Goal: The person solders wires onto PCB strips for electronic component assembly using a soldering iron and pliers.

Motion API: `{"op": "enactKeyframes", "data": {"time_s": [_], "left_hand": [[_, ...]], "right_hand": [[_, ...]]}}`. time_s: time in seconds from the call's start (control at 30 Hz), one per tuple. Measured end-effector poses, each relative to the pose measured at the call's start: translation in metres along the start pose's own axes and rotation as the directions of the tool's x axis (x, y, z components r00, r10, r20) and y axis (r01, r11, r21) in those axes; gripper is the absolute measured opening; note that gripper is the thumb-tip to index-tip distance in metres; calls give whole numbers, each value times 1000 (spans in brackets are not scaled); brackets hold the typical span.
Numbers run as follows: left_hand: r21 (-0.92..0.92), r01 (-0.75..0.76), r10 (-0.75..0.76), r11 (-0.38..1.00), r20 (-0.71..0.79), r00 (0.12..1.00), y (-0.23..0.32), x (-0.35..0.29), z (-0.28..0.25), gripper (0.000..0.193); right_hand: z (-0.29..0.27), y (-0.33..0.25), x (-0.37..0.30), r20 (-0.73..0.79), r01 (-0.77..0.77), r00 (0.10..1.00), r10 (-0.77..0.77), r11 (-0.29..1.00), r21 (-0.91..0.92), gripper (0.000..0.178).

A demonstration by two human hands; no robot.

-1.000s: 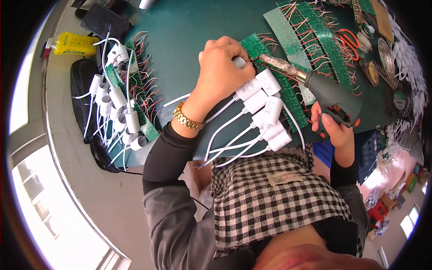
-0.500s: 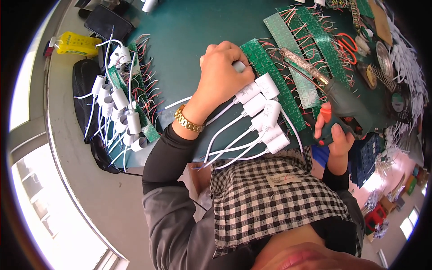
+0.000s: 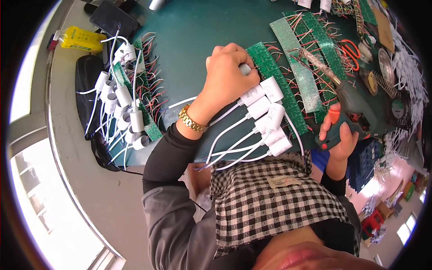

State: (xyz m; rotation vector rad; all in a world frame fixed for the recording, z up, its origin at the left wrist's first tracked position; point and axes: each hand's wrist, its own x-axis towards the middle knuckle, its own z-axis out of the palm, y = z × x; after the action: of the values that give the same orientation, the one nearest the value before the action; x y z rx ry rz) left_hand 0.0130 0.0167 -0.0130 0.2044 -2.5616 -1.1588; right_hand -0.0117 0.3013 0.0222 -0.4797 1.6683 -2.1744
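My left hand (image 3: pixel 228 74) is closed around a white cylindrical plastic housing (image 3: pixel 244 69), held against the left edge of a green circuit board panel (image 3: pixel 275 80). A white cable (image 3: pixel 182 103), apparently from that housing, runs out left of the wrist. Just below this hand, several white housings (image 3: pixel 271 118) lie along the same panel with cables trailing toward the near table edge. In my right hand (image 3: pixel 344 138) is a dark green pistol-shaped soldering gun (image 3: pixel 352 100) with an orange trigger. Its tip end points up-left over the board panels, apart from the left hand; contact below cannot be made out.
More wired board panels (image 3: pixel 310 49) lie at the right. Orange-handled scissors (image 3: pixel 351 54) and a coil spring holder (image 3: pixel 382 81) are beyond. At left stand capped boards with white housings (image 3: pixel 123 96), a black case (image 3: pixel 86 90), a yellow bottle (image 3: pixel 82 39) and a dark phone-like slab (image 3: pixel 114 18).
The soldering gun has moved right, its tip farther from my left hand. The whole view has shifted slightly; my left hand keeps its grip on the housing.
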Motion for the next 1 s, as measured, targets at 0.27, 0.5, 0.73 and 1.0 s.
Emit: {"op": "enactKeyframes", "data": {"time_s": [0.27, 0.5, 0.73, 1.0], "left_hand": [[53, -35, 35, 998, 9, 999, 1, -3, -2, 9], [8, -32, 32, 999, -13, 999, 2, -3, -4, 10], [34, -59, 61, 998, -48, 997, 2, -4, -2, 8], [55, -35, 37, 998, -35, 999, 3, -3, 1, 8]], "right_hand": [[-3, -1, 1, 129, 101, 989, -74, 969, -224, 44], [2, -3, 3, 130, 41, 991, -18, 983, -180, 35], [5, -3, 3, 136, -43, 988, 73, 976, -212, 34], [2, -1, 5, 173, -46, 981, 89, 970, -237, 29]]}}
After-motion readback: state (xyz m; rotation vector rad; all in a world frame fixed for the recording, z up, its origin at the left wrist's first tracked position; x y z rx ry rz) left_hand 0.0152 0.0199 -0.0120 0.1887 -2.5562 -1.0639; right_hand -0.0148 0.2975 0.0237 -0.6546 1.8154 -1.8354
